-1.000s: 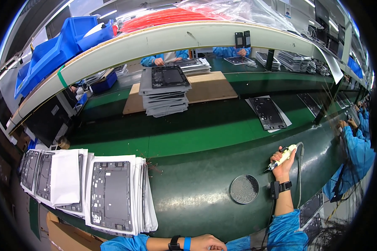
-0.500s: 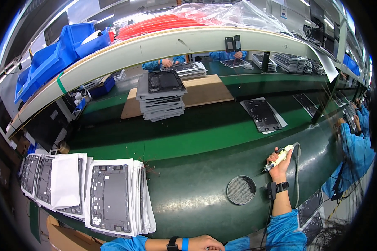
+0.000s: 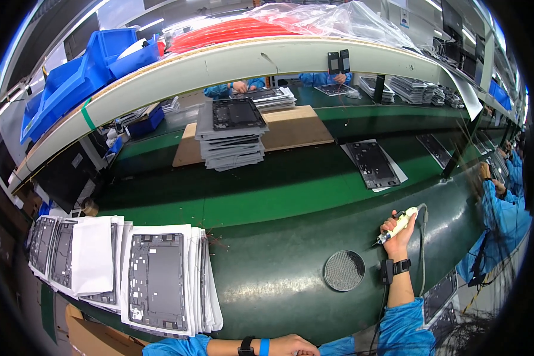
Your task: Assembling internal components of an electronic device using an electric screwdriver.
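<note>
My right hand (image 3: pixel 393 232) is closed around a cream-coloured electric screwdriver (image 3: pixel 404 223), whose dark tip points left and down over the bench. A grey cable (image 3: pixel 423 267) runs from its back end down past my forearm. Left of that wrist stands a round dish (image 3: pixel 345 271) with a grey textured inside. My left hand (image 3: pixel 295 345) rests at the bench's near edge, back upward; its fingers bend down and are mostly cut off by the lower rim. Left of it lie stacked tablet housings (image 3: pixel 156 285), dark with small pale patches, layered with white sheets.
Beyond the dark green bench (image 3: pixel 267 308) runs a green belt (image 3: pixel 267 202). On the belt lie a tall stack of panels (image 3: pixel 230 142) on a wooden board (image 3: pixel 299 129) and one dark panel (image 3: pixel 372 166). An overhead shelf (image 3: pixel 231 58) carries blue bins (image 3: pixel 71 95). Co-workers sit opposite and at right.
The whole view has shifted slightly. My right hand still holds the screwdriver in nearly the same pose, and my left hand stays at the bench edge. The co-worker's hands at right moved a little.
</note>
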`<state>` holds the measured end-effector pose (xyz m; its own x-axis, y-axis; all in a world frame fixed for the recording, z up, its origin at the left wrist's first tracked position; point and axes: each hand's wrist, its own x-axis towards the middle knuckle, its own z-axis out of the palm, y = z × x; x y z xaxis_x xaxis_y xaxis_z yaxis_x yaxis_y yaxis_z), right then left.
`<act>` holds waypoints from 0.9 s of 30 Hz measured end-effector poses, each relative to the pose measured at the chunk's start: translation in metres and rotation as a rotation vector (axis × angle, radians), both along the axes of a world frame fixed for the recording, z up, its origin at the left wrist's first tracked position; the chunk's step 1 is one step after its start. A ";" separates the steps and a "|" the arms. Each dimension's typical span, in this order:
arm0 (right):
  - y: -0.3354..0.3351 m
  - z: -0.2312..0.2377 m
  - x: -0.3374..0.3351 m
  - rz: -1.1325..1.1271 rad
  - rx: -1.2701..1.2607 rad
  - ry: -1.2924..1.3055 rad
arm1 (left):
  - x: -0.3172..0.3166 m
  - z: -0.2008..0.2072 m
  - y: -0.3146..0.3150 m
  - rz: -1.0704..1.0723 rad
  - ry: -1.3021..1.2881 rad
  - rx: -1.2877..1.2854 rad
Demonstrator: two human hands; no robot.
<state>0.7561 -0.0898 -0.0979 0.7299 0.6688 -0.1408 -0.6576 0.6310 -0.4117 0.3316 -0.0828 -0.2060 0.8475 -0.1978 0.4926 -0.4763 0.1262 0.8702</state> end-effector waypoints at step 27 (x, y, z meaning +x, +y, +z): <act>0.000 -0.001 0.001 0.000 0.001 -0.009 | 0.001 0.026 0.003 -0.140 0.212 0.056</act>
<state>0.7567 -0.0897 -0.0992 0.7312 0.6690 -0.1334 -0.6537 0.6313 -0.4172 0.3326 -0.0795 -0.1805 0.8932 -0.3419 0.2920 -0.2640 0.1270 0.9561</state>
